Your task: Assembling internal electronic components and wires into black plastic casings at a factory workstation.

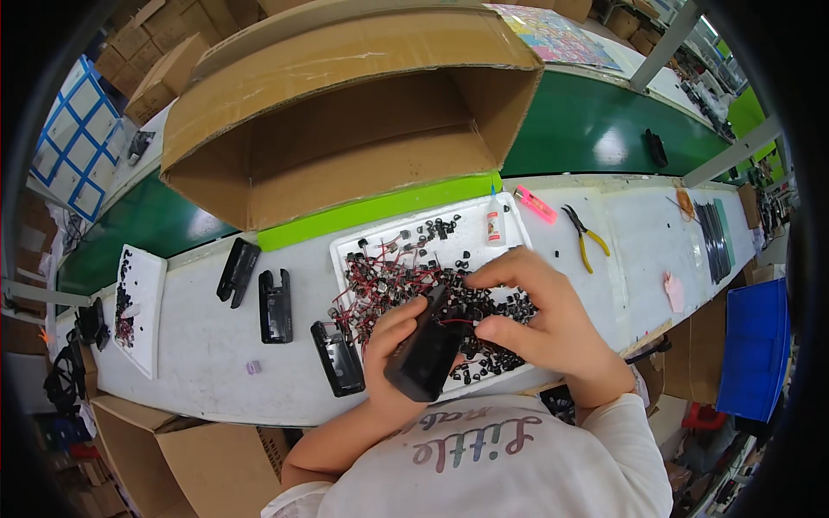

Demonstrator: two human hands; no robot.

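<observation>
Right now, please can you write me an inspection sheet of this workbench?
Surface: white bench top, a green belt behind it.
Job's things: black housing held over the white tray of small black parts with red wires.
Clutter: three more black housings, glue bottle, pink lighter, yellow pliers, second small tray at the left.
Fingers: left hand grips the housing; right hand has its fingers at the housing's top end, with a red wire between them.
Cables: only the thin red wires on the parts.
Surroundings: large open cardboard box on the belt, blue bin on the right, cartons below the bench.
</observation>
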